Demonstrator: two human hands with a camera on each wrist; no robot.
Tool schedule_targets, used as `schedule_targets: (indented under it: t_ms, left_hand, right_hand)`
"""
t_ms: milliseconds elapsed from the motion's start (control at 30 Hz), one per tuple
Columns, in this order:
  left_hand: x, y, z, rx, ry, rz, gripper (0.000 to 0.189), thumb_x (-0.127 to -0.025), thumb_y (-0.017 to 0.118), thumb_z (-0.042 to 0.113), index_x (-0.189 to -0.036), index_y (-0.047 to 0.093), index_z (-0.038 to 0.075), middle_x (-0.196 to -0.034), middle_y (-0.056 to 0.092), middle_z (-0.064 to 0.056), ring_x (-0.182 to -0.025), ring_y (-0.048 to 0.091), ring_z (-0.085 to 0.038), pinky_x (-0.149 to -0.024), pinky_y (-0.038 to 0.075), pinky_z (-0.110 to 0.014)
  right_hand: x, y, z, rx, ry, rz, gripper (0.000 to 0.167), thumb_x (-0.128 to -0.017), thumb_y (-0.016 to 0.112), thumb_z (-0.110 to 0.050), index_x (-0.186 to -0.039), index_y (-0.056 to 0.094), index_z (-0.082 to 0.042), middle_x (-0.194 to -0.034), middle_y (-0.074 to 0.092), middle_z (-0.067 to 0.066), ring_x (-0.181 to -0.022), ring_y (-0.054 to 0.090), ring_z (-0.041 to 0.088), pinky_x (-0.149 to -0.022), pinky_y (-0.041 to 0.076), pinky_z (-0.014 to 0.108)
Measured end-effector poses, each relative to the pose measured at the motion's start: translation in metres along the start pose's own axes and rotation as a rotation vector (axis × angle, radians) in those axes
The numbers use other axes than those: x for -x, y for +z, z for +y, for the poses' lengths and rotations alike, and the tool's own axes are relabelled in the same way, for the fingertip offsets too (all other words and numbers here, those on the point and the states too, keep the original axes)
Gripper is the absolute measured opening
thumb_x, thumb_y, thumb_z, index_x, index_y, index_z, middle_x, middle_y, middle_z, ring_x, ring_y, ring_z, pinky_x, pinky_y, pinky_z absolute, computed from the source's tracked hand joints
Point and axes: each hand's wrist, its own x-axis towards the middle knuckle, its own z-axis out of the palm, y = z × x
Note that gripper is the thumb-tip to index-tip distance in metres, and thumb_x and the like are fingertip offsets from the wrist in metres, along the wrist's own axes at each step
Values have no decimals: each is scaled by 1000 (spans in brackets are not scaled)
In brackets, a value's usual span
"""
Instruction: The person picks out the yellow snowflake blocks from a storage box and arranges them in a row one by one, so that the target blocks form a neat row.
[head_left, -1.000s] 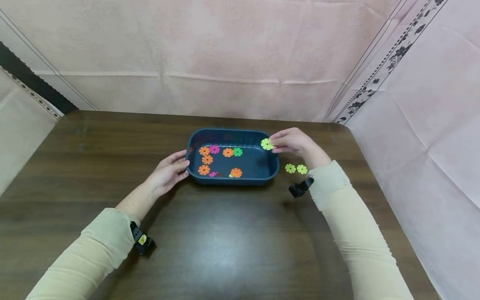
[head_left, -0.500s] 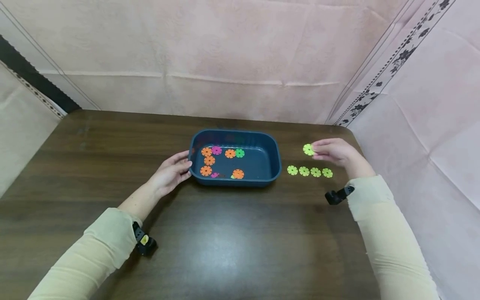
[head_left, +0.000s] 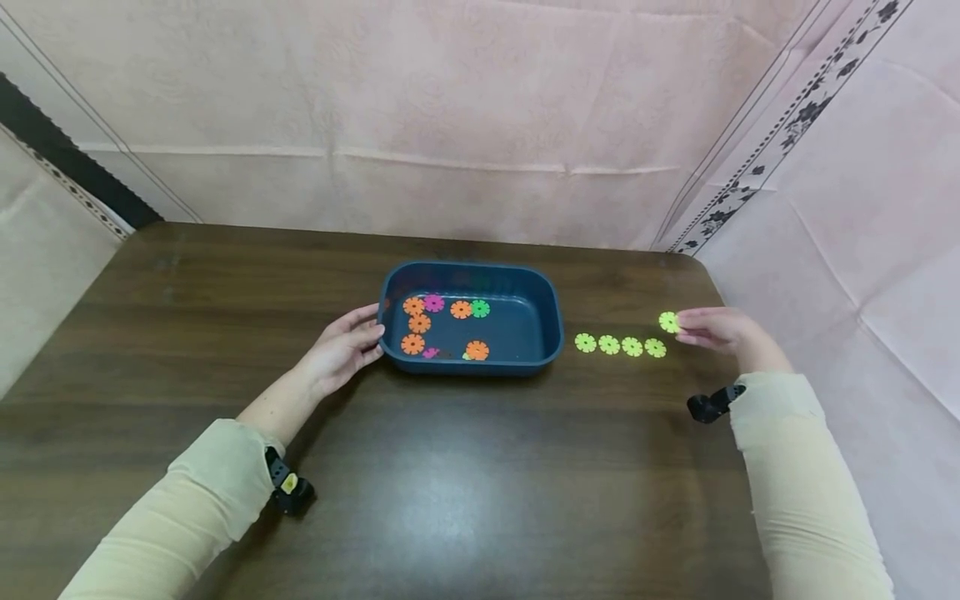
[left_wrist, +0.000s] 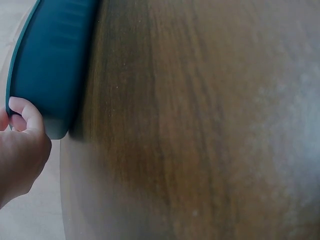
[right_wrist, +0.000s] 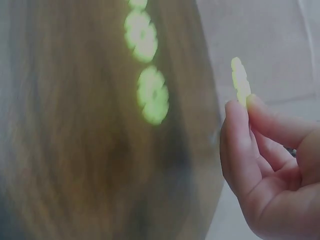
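Observation:
My left hand holds the left end of a dark blue plastic tub, thumb on its rim, as the left wrist view also shows. Between thumb and fingers, my right hand pinches a yellow-green notched disc, a flower-like plastic piece. That disc is held up above the table, seen nearly edge-on in the right wrist view. Just below and left of it, several matching yellow-green discs lie in a row right of the tub. Inside the tub lie several orange discs, magenta discs and a green disc.
Everything stands on a brown wood-grain table. Its far edge meets a pale cloth backdrop, and another pale cloth hangs at the right. A bit of yellow-green shows beneath one orange disc in the tub.
My right hand has carried the yellow-green disc from the tub's right end rightward to near the row's far right end. My left hand has stayed on the tub.

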Motion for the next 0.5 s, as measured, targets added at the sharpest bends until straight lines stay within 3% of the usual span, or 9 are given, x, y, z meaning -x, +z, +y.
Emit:
schedule_targets:
  t_ms: [300, 500]
  left_hand:
    - [1, 1, 0, -4, -10, 3, 61, -96, 50, 13, -149, 19, 7, -102, 50, 2, -83, 55, -5, -73, 48, -16]
    - [1, 0, 0, 7, -7, -4, 62, -96, 50, 11, -149, 17, 6, -101, 51, 3, -83, 55, -5, -74, 48, -16]
  right_hand:
    - [1, -14, 29, -123, 78, 80, 38, -93, 45, 6, -68, 66, -13, -69, 67, -1, -65, 67, 8, -69, 55, 19]
    - [2, -16, 35, -136, 89, 117, 40, -92, 45, 7, -65, 66, -12, -65, 66, -1, -61, 66, 8, -65, 55, 19]
